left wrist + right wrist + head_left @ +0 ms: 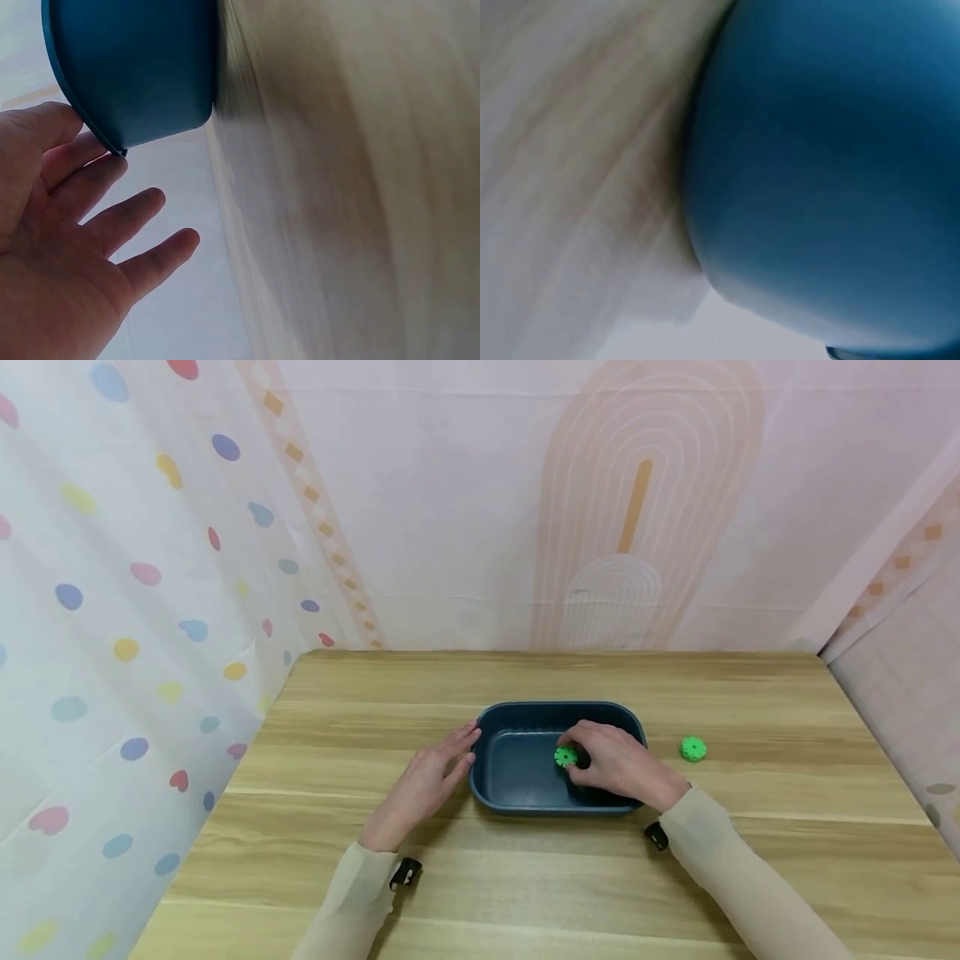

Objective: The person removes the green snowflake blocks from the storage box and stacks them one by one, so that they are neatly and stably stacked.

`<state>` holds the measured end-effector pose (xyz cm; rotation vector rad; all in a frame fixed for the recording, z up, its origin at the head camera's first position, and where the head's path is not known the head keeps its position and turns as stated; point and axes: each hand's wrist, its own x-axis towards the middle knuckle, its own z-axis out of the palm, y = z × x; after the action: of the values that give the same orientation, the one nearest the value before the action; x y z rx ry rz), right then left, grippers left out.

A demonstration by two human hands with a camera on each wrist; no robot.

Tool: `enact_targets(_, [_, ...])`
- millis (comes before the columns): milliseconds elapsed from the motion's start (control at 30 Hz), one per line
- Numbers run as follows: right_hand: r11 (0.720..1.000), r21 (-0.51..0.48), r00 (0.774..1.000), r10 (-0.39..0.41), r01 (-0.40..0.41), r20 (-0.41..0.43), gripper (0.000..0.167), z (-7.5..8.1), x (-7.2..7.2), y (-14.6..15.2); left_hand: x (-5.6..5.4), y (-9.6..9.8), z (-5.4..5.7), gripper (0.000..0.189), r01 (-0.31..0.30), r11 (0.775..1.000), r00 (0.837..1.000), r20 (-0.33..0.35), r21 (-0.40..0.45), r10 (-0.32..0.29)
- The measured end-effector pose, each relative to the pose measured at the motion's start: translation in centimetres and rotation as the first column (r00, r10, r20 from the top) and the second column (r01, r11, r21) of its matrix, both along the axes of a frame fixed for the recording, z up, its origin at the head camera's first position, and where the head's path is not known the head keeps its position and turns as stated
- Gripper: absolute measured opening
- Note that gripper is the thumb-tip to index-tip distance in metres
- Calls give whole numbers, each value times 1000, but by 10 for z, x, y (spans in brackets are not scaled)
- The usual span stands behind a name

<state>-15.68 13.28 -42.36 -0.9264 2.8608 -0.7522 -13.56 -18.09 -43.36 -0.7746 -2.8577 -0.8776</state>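
A dark blue rectangular basin with rounded corners (517,768) sits on the wooden table. My left hand (426,785) is at its left end, fingertips touching the rim and fingers fairly straight. The left wrist view has that hand (82,202) under the basin's edge (139,75), some fingers spread free of it. Reaching over the right end, my right hand (618,764) pinches a green notched plastic disc (566,757) between thumb and fingers, inside the basin. Only the basin's outer wall (825,180) shows in the right wrist view; hand and disc are hidden there.
To the right of the basin, a second green notched disc (693,749) lies on the wooden table (315,860). Patterned curtains (450,510) hang behind the table and along its left side. Each wrist carries a small black device.
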Motion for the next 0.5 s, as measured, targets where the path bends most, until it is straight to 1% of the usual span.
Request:
enact_targets(333, [999, -46, 999, -6, 3, -53, 26, 6, 5, 9, 1, 1, 1, 44, -8, 1000, 1000, 19, 2, 8])
enact_targets(500, [998, -59, 996, -11, 6, -86, 27, 8, 9, 11, 0, 0, 1, 44, -6, 1000, 1000, 14, 3, 6])
